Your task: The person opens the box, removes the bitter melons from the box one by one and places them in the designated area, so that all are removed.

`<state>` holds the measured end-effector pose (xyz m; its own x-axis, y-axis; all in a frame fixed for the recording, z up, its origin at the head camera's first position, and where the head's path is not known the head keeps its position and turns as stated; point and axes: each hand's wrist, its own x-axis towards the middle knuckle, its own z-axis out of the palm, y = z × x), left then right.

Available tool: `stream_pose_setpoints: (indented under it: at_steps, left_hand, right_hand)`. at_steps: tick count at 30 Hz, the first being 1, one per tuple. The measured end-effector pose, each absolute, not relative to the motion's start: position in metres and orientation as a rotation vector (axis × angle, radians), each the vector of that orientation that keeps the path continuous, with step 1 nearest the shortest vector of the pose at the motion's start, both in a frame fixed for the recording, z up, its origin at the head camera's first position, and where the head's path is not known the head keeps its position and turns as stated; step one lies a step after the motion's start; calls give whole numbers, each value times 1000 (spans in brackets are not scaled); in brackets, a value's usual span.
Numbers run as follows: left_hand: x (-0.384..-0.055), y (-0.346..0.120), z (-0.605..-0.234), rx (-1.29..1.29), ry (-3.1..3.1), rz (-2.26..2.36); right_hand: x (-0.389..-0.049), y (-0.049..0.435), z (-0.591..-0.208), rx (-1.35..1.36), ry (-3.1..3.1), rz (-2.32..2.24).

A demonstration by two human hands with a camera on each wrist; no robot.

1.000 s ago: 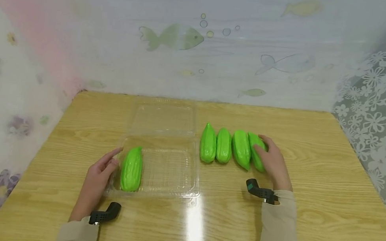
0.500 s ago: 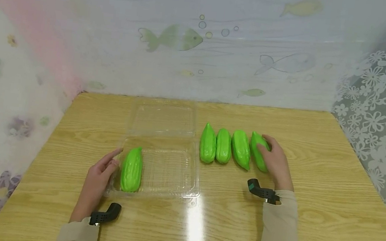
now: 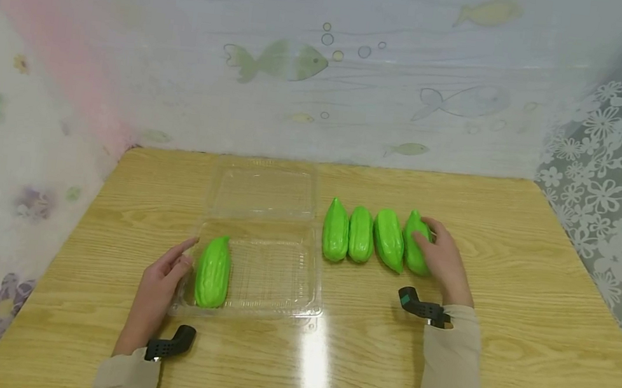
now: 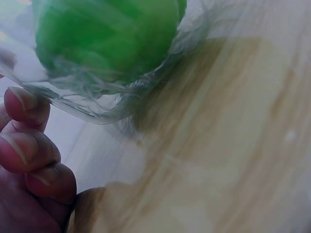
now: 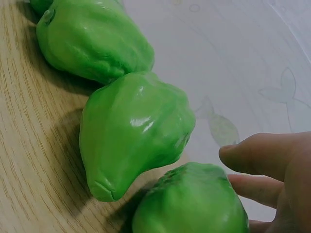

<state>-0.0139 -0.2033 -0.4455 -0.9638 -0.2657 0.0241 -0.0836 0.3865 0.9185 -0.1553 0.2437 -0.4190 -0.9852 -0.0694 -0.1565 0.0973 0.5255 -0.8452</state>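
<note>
My right hand [image 3: 444, 260] curls around the right-most bitter melon [image 3: 415, 247], glossy, light green and ridged, its stem end pointing to the back. In the right wrist view the thumb lies close over this melon [image 5: 192, 204], with fingers on its far side. My left hand [image 3: 162, 286] holds the left rim of an open clear plastic box [image 3: 275, 308]. Its curled fingertips meet the box wall [image 4: 92, 116] in the left wrist view. Inside the box, against the left side, lies one bitter melon [image 3: 213, 272].
Three more bitter melons stand in a row left of the right hand: one nearest the box [image 3: 335, 232], a middle one [image 3: 361, 235] and a tilted one [image 3: 389, 240]. The box's lid [image 3: 265, 192] lies folded back toward the wall. A wooden table [image 3: 360, 366] carries everything.
The right hand has shifted slightly right with the end bitter melon, which has turned straighter and now stands farther from its tilted neighbour. The left hand and box have stayed put.
</note>
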Motion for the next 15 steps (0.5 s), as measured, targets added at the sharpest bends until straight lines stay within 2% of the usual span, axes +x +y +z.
stream_pose_setpoints:
  at_steps: [15]
  left_hand:
    - [-11, -203, -441, 328, -2466, -1620]
  right_hand:
    - [-153, 244, -415, 38, 2589, -1492]
